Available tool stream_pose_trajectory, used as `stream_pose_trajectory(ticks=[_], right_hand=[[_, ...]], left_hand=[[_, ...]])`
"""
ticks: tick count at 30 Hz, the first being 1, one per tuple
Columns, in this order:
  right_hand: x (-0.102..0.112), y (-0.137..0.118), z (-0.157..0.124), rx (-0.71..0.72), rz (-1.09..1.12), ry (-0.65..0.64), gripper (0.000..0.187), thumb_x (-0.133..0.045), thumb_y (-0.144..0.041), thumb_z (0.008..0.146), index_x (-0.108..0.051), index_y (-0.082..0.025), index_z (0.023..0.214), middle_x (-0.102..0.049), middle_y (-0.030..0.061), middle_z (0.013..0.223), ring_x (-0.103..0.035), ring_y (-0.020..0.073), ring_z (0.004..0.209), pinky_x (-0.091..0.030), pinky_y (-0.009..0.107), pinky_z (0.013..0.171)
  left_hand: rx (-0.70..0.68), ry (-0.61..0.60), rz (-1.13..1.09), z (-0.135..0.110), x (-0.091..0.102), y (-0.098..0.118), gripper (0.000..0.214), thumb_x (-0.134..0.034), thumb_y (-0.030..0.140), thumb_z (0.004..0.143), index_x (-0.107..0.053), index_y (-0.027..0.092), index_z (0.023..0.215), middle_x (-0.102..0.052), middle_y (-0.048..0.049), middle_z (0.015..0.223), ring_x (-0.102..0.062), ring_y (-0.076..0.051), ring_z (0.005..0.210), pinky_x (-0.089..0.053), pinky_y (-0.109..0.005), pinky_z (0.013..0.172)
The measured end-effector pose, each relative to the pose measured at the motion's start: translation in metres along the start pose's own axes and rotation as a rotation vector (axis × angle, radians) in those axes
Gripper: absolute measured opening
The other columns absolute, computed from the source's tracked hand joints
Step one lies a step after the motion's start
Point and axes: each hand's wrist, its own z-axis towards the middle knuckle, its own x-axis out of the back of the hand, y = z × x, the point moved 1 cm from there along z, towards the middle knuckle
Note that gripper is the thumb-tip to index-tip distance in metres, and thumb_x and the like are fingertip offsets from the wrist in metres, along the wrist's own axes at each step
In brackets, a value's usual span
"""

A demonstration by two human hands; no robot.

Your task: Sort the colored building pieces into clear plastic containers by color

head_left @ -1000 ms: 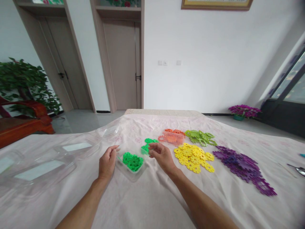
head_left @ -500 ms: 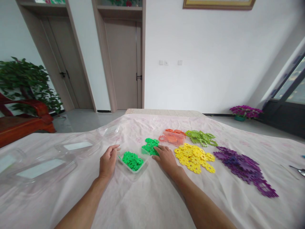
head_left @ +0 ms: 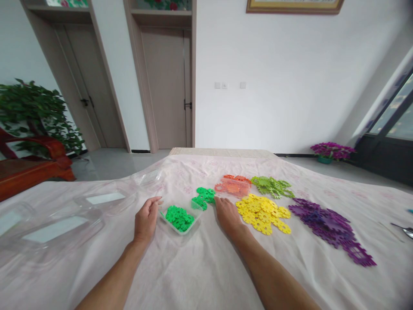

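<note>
A clear plastic container (head_left: 197,224) stands in front of me, partly filled with green snowflake-shaped plastic pieces (head_left: 179,218). My left hand (head_left: 146,218) is at its left side, fingers bent against the wall near the far corner. Beyond the container's right rim lies a small pile of more green pieces (head_left: 204,196). My right hand (head_left: 227,215) rests at the right edge of that pile with its fingers curled under; whatever they hold is hidden. Just right of this hand is a heap of yellow pieces (head_left: 262,212).
Farther back are a container with orange pieces (head_left: 232,187) and a light-green heap (head_left: 271,186). Purple pieces (head_left: 329,226) spread to the right, near a spoon (head_left: 407,232). Several clear plastic lids or boxes, including one with a white label (head_left: 55,227), lie left on the tablecloth (head_left: 206,275).
My right hand has drawn back slightly to the right from over the green pile, and its fingers have curled in. My left hand and the container have stayed put.
</note>
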Motion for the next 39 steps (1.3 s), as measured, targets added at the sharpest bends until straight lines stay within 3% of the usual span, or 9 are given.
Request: stream_pose_trajectory(ticks=[4, 7, 10, 13, 17, 22, 28, 35, 39], right_hand=[[-0.005, 0.008, -0.001, -0.021, 0.095, 0.091, 0.029, -0.044, -0.016, 0.1, -0.065, -0.018, 0.118, -0.072, 0.0108, 0.109, -0.063, 0.0231, 0.104, -0.042, 0.03, 0.085], [-0.005, 0.01, -0.002, -0.025, 0.188, 0.267, 0.026, -0.047, -0.027, 0.102, -0.068, -0.021, 0.116, -0.074, 0.0091, 0.103, -0.063, 0.0241, 0.1, -0.044, 0.031, 0.084], [-0.001, 0.002, -0.004, 0.08, 0.35, 0.478, 0.026, -0.047, -0.031, 0.103, -0.07, -0.022, 0.111, -0.074, 0.0079, 0.102, -0.063, 0.0232, 0.096, -0.046, 0.032, 0.085], [0.006, -0.014, -0.006, 0.249, 0.53, 0.572, 0.024, -0.048, -0.031, 0.103, -0.069, -0.023, 0.111, -0.072, 0.0074, 0.103, -0.063, 0.0214, 0.097, -0.049, 0.032, 0.088], [0.011, -0.032, -0.008, 0.423, 0.658, 0.513, 0.029, -0.045, -0.022, 0.102, -0.065, -0.024, 0.123, -0.068, 0.0097, 0.115, -0.063, 0.0205, 0.108, -0.052, 0.033, 0.094], [-0.009, -0.02, -0.004, 0.381, 0.683, 0.507, 0.045, -0.037, -0.01, 0.097, -0.06, -0.025, 0.134, -0.066, 0.0112, 0.121, -0.063, 0.02, 0.109, -0.055, 0.036, 0.094], [-0.034, -0.005, 0.004, 0.257, 0.483, 0.422, 0.042, -0.046, -0.013, 0.095, -0.06, -0.022, 0.134, -0.063, 0.0119, 0.127, -0.057, 0.024, 0.12, -0.049, 0.044, 0.105], [-0.03, -0.024, 0.018, 0.341, 0.202, 0.223, 0.051, -0.05, -0.017, 0.095, -0.049, -0.015, 0.146, -0.052, 0.0144, 0.147, -0.048, 0.0262, 0.131, -0.04, 0.043, 0.111], [-0.022, -0.033, 0.025, 0.362, 0.149, 0.109, 0.039, -0.052, -0.02, 0.097, -0.06, -0.023, 0.135, -0.066, 0.0079, 0.132, -0.055, 0.0231, 0.117, -0.042, 0.037, 0.103]], left_hand=[[0.006, -0.005, -0.003, -0.001, 0.0, 0.001, 0.038, -0.05, 0.047, 0.089, -0.068, 0.021, 0.109, -0.077, -0.009, 0.104, -0.072, -0.025, 0.096, -0.055, -0.033, 0.083], [0.004, -0.007, -0.003, -0.001, 0.0, 0.001, 0.037, -0.05, 0.047, 0.089, -0.068, 0.022, 0.109, -0.077, -0.0083, 0.103, -0.072, -0.025, 0.096, -0.054, -0.033, 0.084], [0.004, -0.007, -0.006, -0.001, -0.001, 0.001, 0.036, -0.05, 0.046, 0.089, -0.068, 0.022, 0.109, -0.077, -0.008, 0.103, -0.072, -0.025, 0.095, -0.055, -0.033, 0.083], [0.001, -0.007, -0.008, 0.0, -0.001, 0.001, 0.037, -0.05, 0.047, 0.089, -0.068, 0.022, 0.109, -0.077, -0.0083, 0.104, -0.072, -0.025, 0.096, -0.054, -0.034, 0.085], [-0.006, -0.004, 0.014, -0.001, 0.0, 0.002, 0.038, -0.049, 0.047, 0.09, -0.068, 0.022, 0.11, -0.077, -0.0082, 0.105, -0.072, -0.025, 0.096, -0.053, -0.035, 0.088], [-0.024, 0.006, 0.017, -0.001, 0.0, 0.002, 0.037, -0.049, 0.045, 0.089, -0.069, 0.021, 0.109, -0.078, -0.0083, 0.103, -0.072, -0.025, 0.099, -0.053, -0.035, 0.088], [-0.012, 0.001, 0.0, 0.0, 0.0, 0.0, 0.037, -0.05, 0.045, 0.089, -0.069, 0.022, 0.11, -0.078, -0.0082, 0.103, -0.073, -0.025, 0.093, -0.055, -0.034, 0.084], [-0.021, -0.001, -0.013, 0.0, -0.001, -0.004, 0.036, -0.05, 0.045, 0.09, -0.068, 0.022, 0.11, -0.077, -0.009, 0.104, -0.072, -0.026, 0.099, -0.055, -0.034, 0.085], [-0.028, 0.01, 0.015, -0.001, 0.0, -0.002, 0.036, -0.049, 0.044, 0.09, -0.069, 0.022, 0.109, -0.077, -0.0081, 0.104, -0.072, -0.025, 0.098, -0.054, -0.034, 0.086]])
